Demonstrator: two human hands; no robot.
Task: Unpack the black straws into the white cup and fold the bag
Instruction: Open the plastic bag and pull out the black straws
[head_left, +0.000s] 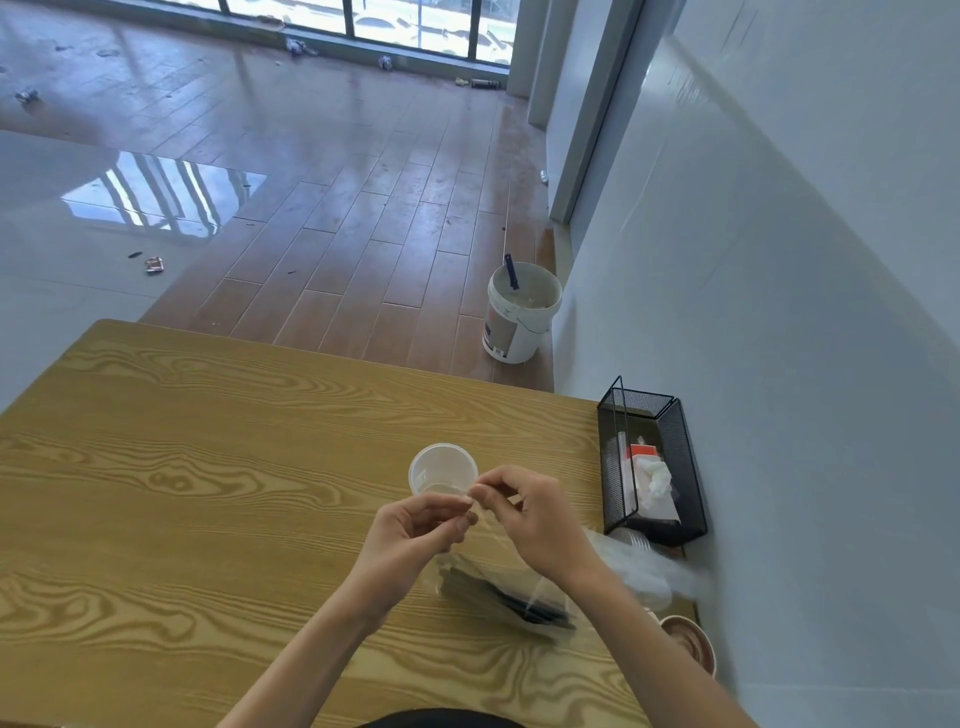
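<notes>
A clear plastic bag (485, 566) holding several black straws (514, 597) hangs from my hands above the wooden table (182, 493), its lower end resting on the wood. My left hand (415, 530) and my right hand (530, 514) each pinch the bag's top edge, fingertips nearly touching. The white translucent cup (442, 469) stands upright just beyond my fingers, with nothing visible inside it.
A black mesh basket (649, 467) with packets and tissue sits at the table's right edge against the wall. A stack of clear plastic cups (644, 561) lies beside it, and a brown paper cup (691, 642) is at the near right. A white bucket (519, 312) stands on the floor.
</notes>
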